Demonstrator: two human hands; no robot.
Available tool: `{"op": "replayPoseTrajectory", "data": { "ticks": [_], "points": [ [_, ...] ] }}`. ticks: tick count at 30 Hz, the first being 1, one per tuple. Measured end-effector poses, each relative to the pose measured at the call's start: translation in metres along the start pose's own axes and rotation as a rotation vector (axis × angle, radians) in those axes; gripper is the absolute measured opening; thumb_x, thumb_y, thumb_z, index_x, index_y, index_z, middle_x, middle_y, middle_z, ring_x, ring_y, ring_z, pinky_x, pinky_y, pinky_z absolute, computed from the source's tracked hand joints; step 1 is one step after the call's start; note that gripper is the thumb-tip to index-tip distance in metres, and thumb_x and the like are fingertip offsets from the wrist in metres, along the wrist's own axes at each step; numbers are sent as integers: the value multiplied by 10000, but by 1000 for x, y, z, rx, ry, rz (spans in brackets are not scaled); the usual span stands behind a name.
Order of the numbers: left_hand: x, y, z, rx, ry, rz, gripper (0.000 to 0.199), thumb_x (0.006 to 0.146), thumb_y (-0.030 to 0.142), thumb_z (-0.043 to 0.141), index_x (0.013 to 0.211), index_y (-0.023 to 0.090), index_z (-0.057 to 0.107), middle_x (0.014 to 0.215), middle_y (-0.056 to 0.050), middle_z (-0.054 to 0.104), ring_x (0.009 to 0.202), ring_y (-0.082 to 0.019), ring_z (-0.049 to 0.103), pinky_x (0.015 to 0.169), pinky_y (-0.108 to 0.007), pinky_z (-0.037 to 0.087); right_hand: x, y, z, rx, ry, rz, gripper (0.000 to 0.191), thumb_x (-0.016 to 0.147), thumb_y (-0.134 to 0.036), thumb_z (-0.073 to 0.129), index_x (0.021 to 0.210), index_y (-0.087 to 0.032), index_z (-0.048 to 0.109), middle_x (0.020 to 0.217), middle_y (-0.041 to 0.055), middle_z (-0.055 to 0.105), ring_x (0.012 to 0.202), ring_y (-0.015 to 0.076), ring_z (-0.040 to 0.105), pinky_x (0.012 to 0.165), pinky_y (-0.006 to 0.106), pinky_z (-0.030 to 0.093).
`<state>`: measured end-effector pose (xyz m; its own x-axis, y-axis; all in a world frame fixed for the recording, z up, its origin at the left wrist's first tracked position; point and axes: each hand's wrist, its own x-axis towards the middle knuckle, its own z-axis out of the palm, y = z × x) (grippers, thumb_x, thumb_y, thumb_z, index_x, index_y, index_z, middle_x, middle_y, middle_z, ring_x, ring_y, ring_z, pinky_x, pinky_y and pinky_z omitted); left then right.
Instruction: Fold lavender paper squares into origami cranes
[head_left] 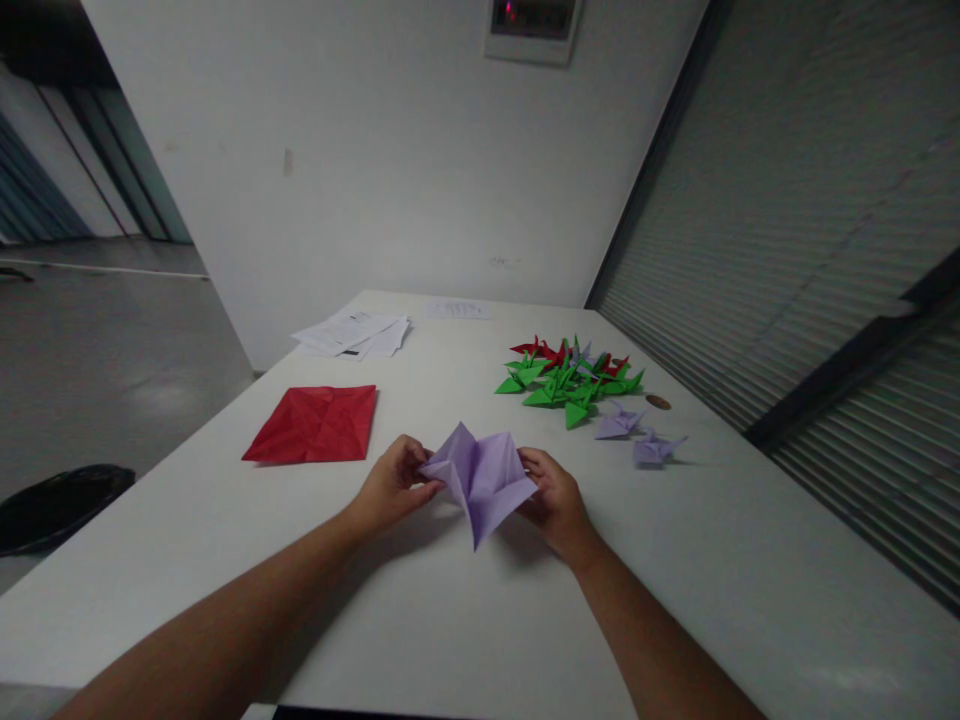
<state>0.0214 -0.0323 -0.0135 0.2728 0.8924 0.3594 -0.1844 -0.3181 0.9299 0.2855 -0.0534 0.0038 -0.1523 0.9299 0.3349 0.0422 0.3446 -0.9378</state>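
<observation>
A creased sheet of purple origami paper (487, 482) is held just above the white table, partly folded, with its corners standing up and one point toward me. My left hand (397, 482) pinches its left corner between thumb and fingers. On the opposite side my right hand (553, 497) grips the right edge, its fingers partly hidden behind the paper. Beyond my right hand lie two purple paper cranes, a nearer one (654, 449) and a farther one (619, 421).
Green paper cranes (559, 385) and red ones (551, 351) form a pile at the back right, beside a brown round disc (658, 402). Creased red paper (315, 425) lies at the left. Printed sheets (356, 333) are farther back. Window blinds (810, 250) border the right side.
</observation>
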Motion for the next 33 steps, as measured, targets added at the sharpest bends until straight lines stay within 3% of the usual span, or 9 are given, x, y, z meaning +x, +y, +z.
{"op": "replayPoseTrajectory", "data": {
  "ticks": [5,9,14,20,26,29,33],
  "points": [
    [0,5,2,-19,0,-48,550,726,254,854,1120,225,471,977,-31,663,814,-152,668,714,-272,533,0,0,-3,-200,-47,-91,291,767,-403,835,968,-218,734,906,66,755,798,235,701,713,326,556],
    [0,11,3,113,-22,-40,389,742,260,819,1040,188,579,977,-59,696,883,-182,677,790,-305,533,3,4,-3,-256,-49,-206,168,792,-381,820,847,-228,777,945,82,760,869,253,693,775,351,545],
    [-1,16,5,208,-68,-17,286,764,242,765,1014,184,638,958,-60,731,881,-203,689,812,-322,531,3,2,1,-208,-107,-162,172,806,-386,811,881,-233,788,918,70,747,845,239,684,766,335,524],
    [-1,13,4,357,-114,-19,145,786,239,729,917,178,719,868,-48,731,814,-204,668,761,-294,504,2,-10,11,-179,-136,-86,268,833,-469,755,784,-206,737,802,45,694,756,212,625,700,304,493],
    [-1,6,9,310,-124,-51,307,766,257,780,1054,186,702,962,-41,718,862,-205,646,780,-297,504,-1,-9,20,-188,-86,-28,168,814,-349,744,763,-201,681,683,-13,597,644,157,540,603,251,438],
    [-1,8,14,306,-130,-54,369,754,244,792,1106,190,693,996,-38,720,892,-207,644,801,-298,501,-2,-4,23,-151,-53,-32,129,800,-310,740,843,-206,677,747,-4,625,692,167,572,628,248,467],
    [-1,12,19,286,-146,-93,323,730,233,804,1036,170,725,922,-36,730,839,-210,648,770,-297,507,-3,0,26,-149,-69,-60,177,808,-277,733,963,-213,677,847,13,656,746,176,598,653,254,483]
  ]
}}
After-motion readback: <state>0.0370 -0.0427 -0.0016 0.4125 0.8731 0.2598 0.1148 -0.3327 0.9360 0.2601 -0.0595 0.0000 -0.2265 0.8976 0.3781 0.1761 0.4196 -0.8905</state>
